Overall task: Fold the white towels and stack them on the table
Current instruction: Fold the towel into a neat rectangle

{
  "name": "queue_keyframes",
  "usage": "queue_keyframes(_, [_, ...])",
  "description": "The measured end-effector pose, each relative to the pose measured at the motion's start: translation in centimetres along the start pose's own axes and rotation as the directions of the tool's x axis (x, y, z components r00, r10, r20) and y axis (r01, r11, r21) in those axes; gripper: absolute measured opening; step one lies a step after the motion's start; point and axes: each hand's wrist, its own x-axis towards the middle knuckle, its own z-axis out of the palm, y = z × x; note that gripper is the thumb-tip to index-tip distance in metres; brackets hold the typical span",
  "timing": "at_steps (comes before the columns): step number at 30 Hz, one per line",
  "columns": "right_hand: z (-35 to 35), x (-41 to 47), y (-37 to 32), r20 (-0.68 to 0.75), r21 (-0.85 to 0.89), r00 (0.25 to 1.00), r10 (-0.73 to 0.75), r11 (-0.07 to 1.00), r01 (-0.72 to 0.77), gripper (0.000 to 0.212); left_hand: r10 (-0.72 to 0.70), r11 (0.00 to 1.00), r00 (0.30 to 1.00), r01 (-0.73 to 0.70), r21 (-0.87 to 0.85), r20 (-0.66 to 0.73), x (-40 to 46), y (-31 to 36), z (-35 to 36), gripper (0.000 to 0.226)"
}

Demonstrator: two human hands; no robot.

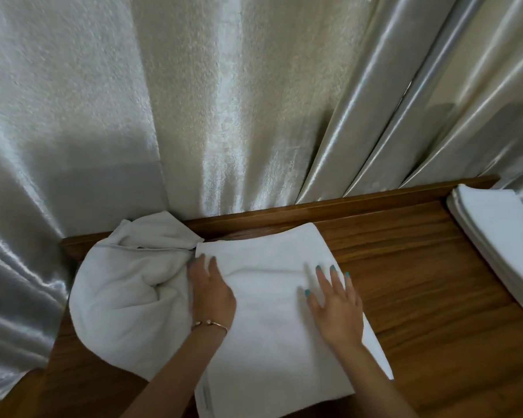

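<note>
White towel (272,312) lies flat on table (420,282), centre to 6 o'clock. Left hand (212,292) and right hand (334,306) rest on it, fingers straight, gripping nothing. Crumpled towel (127,291) at 9 o'clock; folded stack (498,236) at 3 o'clock.

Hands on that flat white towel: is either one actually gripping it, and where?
Neither grips. The left hand lies flat near the towel's left edge, and the right hand rests open-fingered toward its right side.
</note>
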Motion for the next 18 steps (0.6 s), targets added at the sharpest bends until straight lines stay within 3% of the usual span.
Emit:
queue_keyframes(2, [0.7,1.1,1.7,0.124,-0.103,0.992,-0.031,0.994,0.044,0.066,0.153,0.988,0.987,-0.150,-0.047,0.050,-0.6,2.4,1.0,0.049])
queue_keyframes(4, [1.9,1.4,3.0,0.195,-0.131,0.981,-0.016,0.990,0.042,0.068,0.204,0.979,0.948,-0.202,-0.032,0.245,-0.9,4.4,2.4,0.047])
queue_keyframes(6, [2.8,1.2,4.2,0.220,-0.152,0.975,0.006,0.988,0.028,0.068,0.109,0.972,0.884,-0.191,0.139,0.456,-0.7,5.6,4.1,0.059])
queue_keyframes(8, [3.1,1.3,5.4,0.214,-0.169,0.977,0.009,0.985,0.028,0.066,-0.017,0.943,0.828,-0.174,0.285,0.560,-0.7,6.7,5.9,0.077])
queue_keyframes(11, [2.1,2.7,8.0,0.223,-0.200,0.975,0.000,0.979,0.046,0.065,-0.104,0.925,0.794,-0.144,0.352,0.599,-1.2,9.1,8.2,0.097])
queue_keyframes(18, [-3.7,7.9,19.7,0.270,-0.293,0.963,0.013,0.954,0.069,0.061,-0.091,0.939,0.769,-0.146,0.312,0.633,-3.0,20.2,15.2,0.108])
